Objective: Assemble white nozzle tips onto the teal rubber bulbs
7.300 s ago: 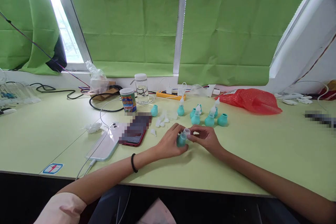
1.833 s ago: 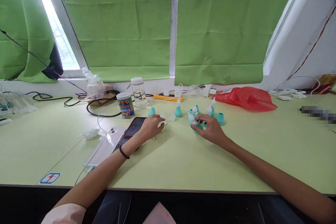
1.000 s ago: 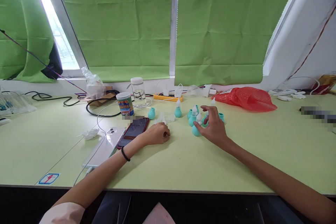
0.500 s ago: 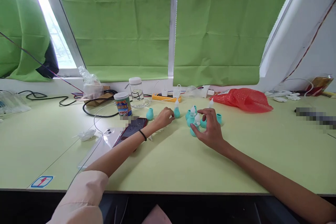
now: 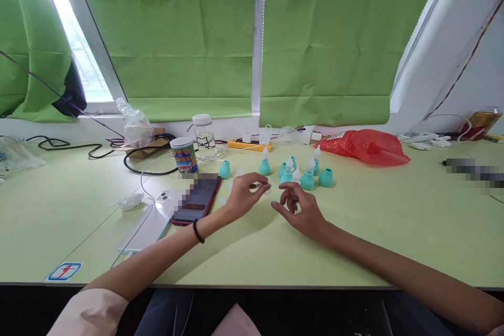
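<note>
Left hand [image 5: 244,195] pinches a clear piece [image 5: 258,185], right hand [image 5: 305,213] loosely spread, well inside the table edge [image 5: 283,286].

The bulbs [image 5: 326,178] are blue-green with cloudy white tips [image 5: 265,154]. The table [image 5: 394,205] is pale yellow-green, the curtains [image 5: 338,37] are green, one bag [image 5: 366,147] is red, and the bracelet [image 5: 198,231] is black.

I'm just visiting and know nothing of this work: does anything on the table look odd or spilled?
Nothing looks spilled or damaged. Mildly odd: one open-topped teal bulb stands left of all the other bulbs, tipless, while several of those wear whitish tips.
</note>
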`<control>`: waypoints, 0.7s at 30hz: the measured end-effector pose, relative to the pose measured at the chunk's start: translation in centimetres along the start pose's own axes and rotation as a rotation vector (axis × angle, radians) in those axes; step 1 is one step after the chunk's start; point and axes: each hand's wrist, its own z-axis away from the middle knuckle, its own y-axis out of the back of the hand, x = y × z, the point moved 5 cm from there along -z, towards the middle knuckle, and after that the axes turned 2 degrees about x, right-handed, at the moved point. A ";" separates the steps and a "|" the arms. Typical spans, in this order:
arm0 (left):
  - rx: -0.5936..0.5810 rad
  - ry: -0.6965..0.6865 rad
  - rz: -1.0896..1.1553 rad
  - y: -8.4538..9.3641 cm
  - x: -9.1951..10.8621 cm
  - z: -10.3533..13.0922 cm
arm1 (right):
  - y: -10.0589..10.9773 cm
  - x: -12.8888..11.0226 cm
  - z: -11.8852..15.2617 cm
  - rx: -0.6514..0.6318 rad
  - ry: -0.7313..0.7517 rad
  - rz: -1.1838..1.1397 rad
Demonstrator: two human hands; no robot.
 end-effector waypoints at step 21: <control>-0.105 0.431 0.531 -1.1 -1.3 2.4 | -1.2 1.2 0.0 -0.058 -0.095 -0.286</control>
